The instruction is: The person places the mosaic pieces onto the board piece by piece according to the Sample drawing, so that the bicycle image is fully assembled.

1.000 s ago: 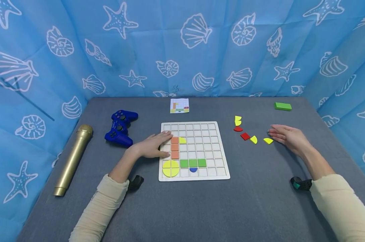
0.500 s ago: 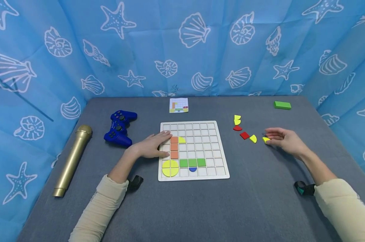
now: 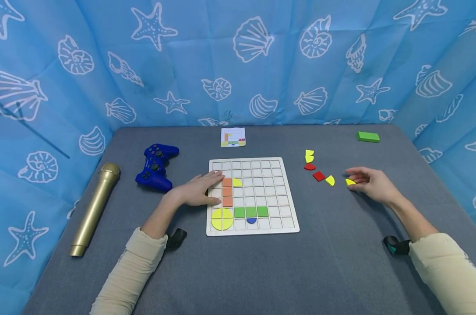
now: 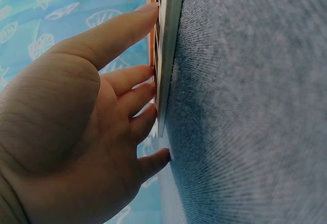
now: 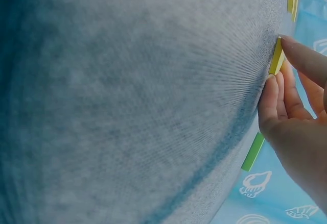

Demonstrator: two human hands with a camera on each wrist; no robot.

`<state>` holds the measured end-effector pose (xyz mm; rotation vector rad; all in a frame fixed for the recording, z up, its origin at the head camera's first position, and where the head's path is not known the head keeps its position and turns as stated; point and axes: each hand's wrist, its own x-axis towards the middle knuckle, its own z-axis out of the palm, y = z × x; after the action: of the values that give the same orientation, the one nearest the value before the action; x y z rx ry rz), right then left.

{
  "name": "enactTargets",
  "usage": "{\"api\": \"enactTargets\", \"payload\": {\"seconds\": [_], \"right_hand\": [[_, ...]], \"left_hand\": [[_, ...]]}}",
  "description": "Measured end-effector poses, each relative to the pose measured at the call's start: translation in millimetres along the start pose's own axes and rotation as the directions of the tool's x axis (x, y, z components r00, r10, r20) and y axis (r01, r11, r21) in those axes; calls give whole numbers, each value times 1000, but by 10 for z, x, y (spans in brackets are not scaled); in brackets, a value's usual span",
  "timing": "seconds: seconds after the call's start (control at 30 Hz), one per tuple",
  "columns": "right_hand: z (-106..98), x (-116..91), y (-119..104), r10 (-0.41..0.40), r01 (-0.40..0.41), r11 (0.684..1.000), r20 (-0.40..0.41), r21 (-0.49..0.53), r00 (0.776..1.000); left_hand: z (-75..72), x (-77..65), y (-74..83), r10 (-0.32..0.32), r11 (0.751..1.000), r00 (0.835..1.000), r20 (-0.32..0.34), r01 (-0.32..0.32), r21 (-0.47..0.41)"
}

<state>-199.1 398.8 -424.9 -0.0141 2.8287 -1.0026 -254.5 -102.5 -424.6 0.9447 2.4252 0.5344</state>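
My left hand [image 3: 198, 189] rests with straight fingers on the left edge of a white grid board [image 3: 283, 190]. In the left wrist view its fingertips touch the board's rim [image 4: 167, 55]. Set in the grid are orange squares [image 3: 227, 191], a yellow quarter circle [image 3: 237, 182], a yellow circle of quarter tiles [image 3: 222, 219], green squares [image 3: 251, 212] and a blue half circle [image 3: 252, 221]. On the right, my right hand [image 3: 373, 186] pinches a yellow quarter-circle tile [image 5: 276, 58] between thumb and fingers, at the table surface.
Loose yellow tiles [image 3: 330, 180] and red tiles [image 3: 319, 176] lie between board and right hand. A pattern card [image 3: 233, 137] lies behind the board. Further out are a green block [image 3: 368, 137], a blue game controller [image 3: 156, 167] and a gold microphone [image 3: 95, 210].
The right hand has come down onto the yellow quarter-circle tile and taken it between thumb and fingers, shifting it slightly. The left hand stays in place on the board.
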Motion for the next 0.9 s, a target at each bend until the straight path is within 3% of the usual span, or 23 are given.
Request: {"api": "enactTargets", "payload": {"seconds": [0.53,0.9], "right_hand": [[-59,-43,-71,114,-114,988,6,107,993],[30,-15,-303,91,-129,932,127,340,988]], "left_hand": [[-11,-2,26,-10,1000,1000,6,10,-6],[-8,-4,26,-14,1000,1000,4,14,-1]]}}
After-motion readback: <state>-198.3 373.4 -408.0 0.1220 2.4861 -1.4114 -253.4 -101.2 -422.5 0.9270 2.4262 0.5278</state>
